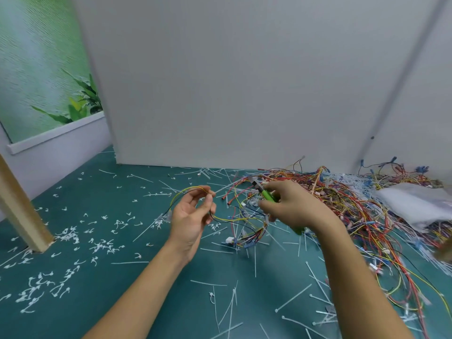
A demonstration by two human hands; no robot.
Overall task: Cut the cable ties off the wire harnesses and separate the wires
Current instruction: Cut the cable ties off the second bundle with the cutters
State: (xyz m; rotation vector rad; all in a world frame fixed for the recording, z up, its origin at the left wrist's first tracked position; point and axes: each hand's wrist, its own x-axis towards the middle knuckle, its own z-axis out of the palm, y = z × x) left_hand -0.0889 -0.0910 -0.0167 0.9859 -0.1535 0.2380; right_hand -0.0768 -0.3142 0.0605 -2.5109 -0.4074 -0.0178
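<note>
The left hand point(189, 216) pinches a loop of yellow and black wires point(234, 219); the right hand point(293, 206) grips green-handled cutters point(267, 195). Tangled wire harnesses point(354, 199) pile to the right, cut cable ties point(68, 237) scattered over the teal floor point(146, 289).

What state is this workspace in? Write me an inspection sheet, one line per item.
Surface: teal work surface, littered all over.
Job's things: yellow and black wires, looped; green-handled cutters.
Clutter: cut white cable ties scattered; clear plastic bag at right.
Grips: left hand pinches the wires; right hand grips the cutters.
Cables: tangled harness pile at right, red, yellow, blue.
Surroundings: grey panel behind; wooden post at left; plant picture.
</note>
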